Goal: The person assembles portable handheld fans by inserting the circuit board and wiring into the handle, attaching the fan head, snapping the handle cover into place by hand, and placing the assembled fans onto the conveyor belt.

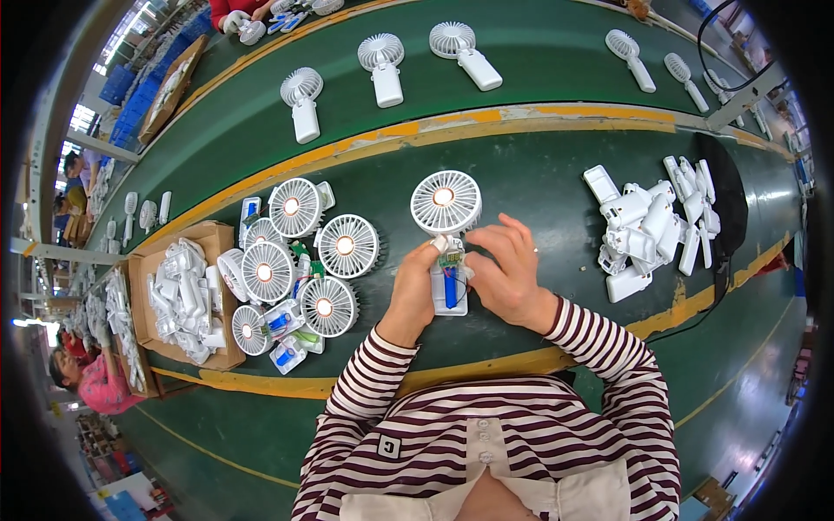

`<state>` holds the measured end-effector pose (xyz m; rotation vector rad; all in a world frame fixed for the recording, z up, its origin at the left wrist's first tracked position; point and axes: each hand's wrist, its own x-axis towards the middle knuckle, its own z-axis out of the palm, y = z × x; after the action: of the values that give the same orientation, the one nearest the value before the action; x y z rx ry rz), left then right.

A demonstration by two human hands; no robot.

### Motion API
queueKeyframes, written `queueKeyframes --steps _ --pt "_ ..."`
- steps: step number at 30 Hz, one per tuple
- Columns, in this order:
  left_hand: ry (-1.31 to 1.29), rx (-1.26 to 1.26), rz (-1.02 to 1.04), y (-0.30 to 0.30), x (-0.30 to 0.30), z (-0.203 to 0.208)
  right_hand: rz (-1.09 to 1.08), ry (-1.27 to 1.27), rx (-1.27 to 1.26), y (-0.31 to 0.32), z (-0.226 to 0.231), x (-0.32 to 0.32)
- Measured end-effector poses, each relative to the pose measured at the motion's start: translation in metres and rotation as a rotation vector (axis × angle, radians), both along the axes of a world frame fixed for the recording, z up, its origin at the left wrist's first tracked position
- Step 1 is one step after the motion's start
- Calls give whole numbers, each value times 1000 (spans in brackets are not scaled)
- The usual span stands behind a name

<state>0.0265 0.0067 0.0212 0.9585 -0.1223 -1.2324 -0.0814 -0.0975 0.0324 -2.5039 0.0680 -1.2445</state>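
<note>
A white handheld fan [446,201] lies in front of me, its round grille pointing away and its handle open. Inside the handle sit a blue cylindrical battery [450,288] and a small green circuit board [452,258]. My left hand [412,288] holds the fan by the left side of its neck, thumb and fingers closed. Pinching near the board's right edge is my right hand [508,271], its other fingers half bent. White wraps cover some fingertips. Whatever lies under the right fingertips is too small to make out.
Several open fans [345,246] cluster at left beside a cardboard box [228,347] of white parts. White plastic casings [638,230] are heaped at right. Beyond a yellow-edged ledge, finished-looking fans [382,69] lie on a green belt [539,52]. Other people work farther off.
</note>
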Motion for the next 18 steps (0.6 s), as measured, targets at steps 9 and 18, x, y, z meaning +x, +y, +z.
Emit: queueKeyframes --steps 9,18 --pt "14 33 127 -7 -4 17 3 -61 22 3 -17 -1" --pt "-103 112 86 -6 -6 18 38 9 -72 -2 -16 -5"
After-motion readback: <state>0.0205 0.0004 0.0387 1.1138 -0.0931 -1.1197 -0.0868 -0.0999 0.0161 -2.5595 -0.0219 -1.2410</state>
